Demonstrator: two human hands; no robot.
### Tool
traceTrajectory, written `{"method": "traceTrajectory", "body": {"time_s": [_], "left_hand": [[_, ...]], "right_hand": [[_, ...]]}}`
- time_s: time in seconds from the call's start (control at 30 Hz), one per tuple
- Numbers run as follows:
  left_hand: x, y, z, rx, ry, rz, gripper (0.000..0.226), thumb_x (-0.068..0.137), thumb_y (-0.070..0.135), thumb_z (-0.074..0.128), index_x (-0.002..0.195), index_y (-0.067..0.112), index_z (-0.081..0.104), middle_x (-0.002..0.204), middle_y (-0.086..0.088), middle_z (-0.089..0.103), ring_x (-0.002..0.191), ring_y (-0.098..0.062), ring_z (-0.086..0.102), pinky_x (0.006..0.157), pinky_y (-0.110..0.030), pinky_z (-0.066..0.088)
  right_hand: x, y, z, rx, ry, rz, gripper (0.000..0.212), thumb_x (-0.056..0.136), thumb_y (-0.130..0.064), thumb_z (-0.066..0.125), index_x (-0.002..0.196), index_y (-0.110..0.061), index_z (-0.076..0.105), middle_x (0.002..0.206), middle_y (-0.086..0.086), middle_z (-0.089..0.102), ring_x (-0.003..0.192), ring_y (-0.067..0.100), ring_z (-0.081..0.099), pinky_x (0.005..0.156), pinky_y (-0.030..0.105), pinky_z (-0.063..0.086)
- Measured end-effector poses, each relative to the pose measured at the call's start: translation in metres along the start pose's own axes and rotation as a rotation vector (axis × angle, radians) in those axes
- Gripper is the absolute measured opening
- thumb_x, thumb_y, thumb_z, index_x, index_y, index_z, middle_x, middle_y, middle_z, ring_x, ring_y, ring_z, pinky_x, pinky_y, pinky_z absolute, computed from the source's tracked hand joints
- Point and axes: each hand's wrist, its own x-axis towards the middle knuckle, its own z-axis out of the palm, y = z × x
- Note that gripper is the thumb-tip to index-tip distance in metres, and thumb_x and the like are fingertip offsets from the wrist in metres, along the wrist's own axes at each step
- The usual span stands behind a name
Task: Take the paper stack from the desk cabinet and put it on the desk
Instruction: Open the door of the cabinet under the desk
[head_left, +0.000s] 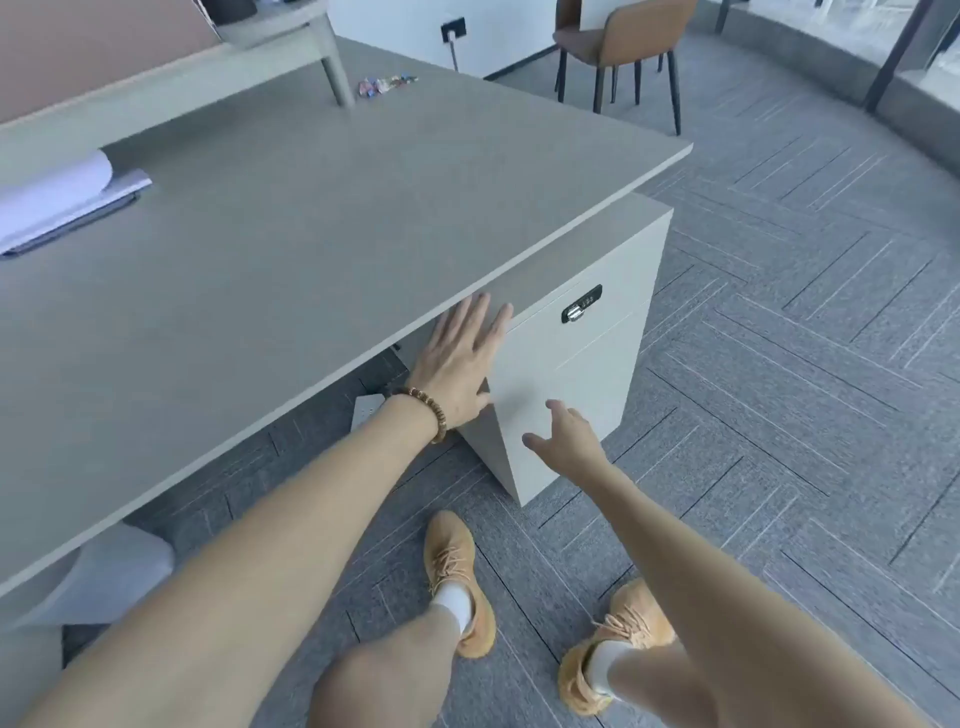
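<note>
Paper stack: not visible; judged to lie inside the shut desk cabinet. The white papers on a folder at the desk's far left may be another set; cannot tell.
Cabinet: pale unit under the desk's right corner, all drawer fronts flush, combination lock on the top front.
Left hand: fingers spread wide and flat against the cabinet's upper left edge, just beneath the desk's rim; holds nothing. Beaded bracelet at the wrist.
Right hand: fingers loosely parted, near the lower front, empty; contact with the panel cannot be told.
Step in hand: opening the cabinet; retrieval not yet begun.
Next move calls for: a purchase on a drawer's edge, as no handle shows, then a straight outward pull.
</note>
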Motion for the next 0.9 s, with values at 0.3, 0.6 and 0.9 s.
{"method": "traceTrajectory", "body": {"time_s": [0.3, 0.6, 0.9], "left_hand": [[0.025, -0.014, 0.033, -0.003, 0.174, -0.014, 0.111, 0.071, 0.04, 0.085, 0.157, 0.011, 0.021, 0.166, -0.011, 0.021, 0.153, -0.029, 0.018, 0.122, -0.03, -0.005], [0.029, -0.014, 0.045, 0.002, 0.257, -0.036, 0.108, 0.066, 0.035, 0.088, 0.153, 0.01, 0.03, 0.162, -0.01, 0.033, 0.151, -0.029, 0.023, 0.122, -0.031, -0.002], [0.022, 0.001, 0.033, -0.001, 0.181, -0.1, 0.106, 0.072, 0.029, 0.086, 0.156, 0.008, 0.025, 0.164, -0.011, 0.027, 0.153, -0.031, 0.02, 0.126, -0.046, 0.014]], "right_hand": [[0.04, -0.002, 0.049, 0.301, 0.126, 0.032, 0.107, 0.083, -0.037, 0.074, 0.159, -0.009, 0.003, 0.155, 0.018, 0.03, 0.139, 0.036, 0.041, 0.106, 0.043, 0.042], [0.068, -0.016, 0.075, 0.415, 0.355, 0.103, 0.13, 0.067, -0.046, 0.082, 0.157, -0.015, -0.006, 0.167, 0.011, 0.0, 0.154, 0.029, 0.013, 0.123, 0.04, 0.022], [0.046, -0.001, 0.061, 0.244, 0.362, 0.069, 0.126, 0.066, -0.047, 0.075, 0.158, -0.014, -0.005, 0.168, 0.012, 0.002, 0.155, 0.028, 0.01, 0.122, 0.042, 0.019]]}}
